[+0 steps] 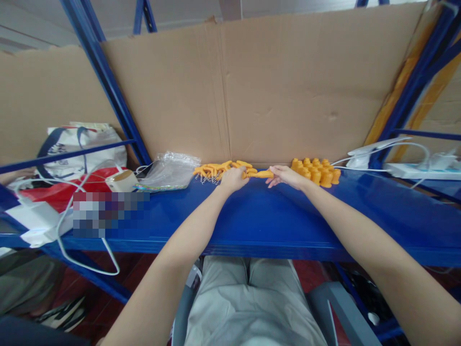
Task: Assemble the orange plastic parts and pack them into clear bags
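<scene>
Between my hands lies a slim orange plastic piece (264, 174), stretched sideways just above the blue shelf. My right hand (286, 176) pinches its right end between thumb and forefinger, the other fingers loosely bent. At its left end my left hand (233, 179) has its fingers curled around orange plastic; the exact grip is partly hidden. A pile of orange plastic pieces with small metal chains (212, 169) sits beside and behind my left hand. Several knobbed orange plastic pieces (316, 171) stand upright in a close group to the right of my right hand.
Clear plastic bags (169, 171) lie left of the pile. Farther left are a white tote bag (84, 149), red material, white chargers (36, 215) and looping cables. A cardboard sheet (288, 86) backs the blue shelf (266, 216). A white power strip (425, 170) rests at the right.
</scene>
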### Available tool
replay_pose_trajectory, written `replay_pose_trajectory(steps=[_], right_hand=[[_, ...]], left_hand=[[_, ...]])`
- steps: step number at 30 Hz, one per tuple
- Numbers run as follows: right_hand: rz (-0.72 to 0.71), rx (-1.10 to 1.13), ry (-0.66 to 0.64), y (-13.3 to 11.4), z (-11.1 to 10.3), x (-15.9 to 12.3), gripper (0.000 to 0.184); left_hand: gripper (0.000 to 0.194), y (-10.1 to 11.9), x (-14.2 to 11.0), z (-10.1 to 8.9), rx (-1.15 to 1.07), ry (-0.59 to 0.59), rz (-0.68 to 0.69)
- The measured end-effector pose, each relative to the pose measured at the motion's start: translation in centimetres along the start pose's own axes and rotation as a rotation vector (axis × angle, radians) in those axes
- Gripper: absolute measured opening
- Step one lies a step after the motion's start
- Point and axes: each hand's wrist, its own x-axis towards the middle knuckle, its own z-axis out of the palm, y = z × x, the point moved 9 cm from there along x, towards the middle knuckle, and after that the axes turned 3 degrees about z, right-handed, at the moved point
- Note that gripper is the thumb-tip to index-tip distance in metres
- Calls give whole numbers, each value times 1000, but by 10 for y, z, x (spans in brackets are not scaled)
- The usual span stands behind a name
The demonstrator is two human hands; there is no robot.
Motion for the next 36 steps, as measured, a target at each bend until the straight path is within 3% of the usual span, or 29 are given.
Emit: replay_pose_trajectory(steps=[11,16,23,31,36], right_hand=[[113,-79,35,7,-4,-2,36],[127,-26,-75,10,1,-4,21],[78,85,-158,13,3,-2,20],[152,80,-136,13,5,-5,44],[144,81,-95,11,3,-2,44]], left_hand=[[43,1,1,9,-98,-33,112],[39,1,2,8,-113,-23,121],[39,-1,2,4,-138,53,154],[34,2,0,3,-83,55,177],[34,2,0,0,-80,64,166]])
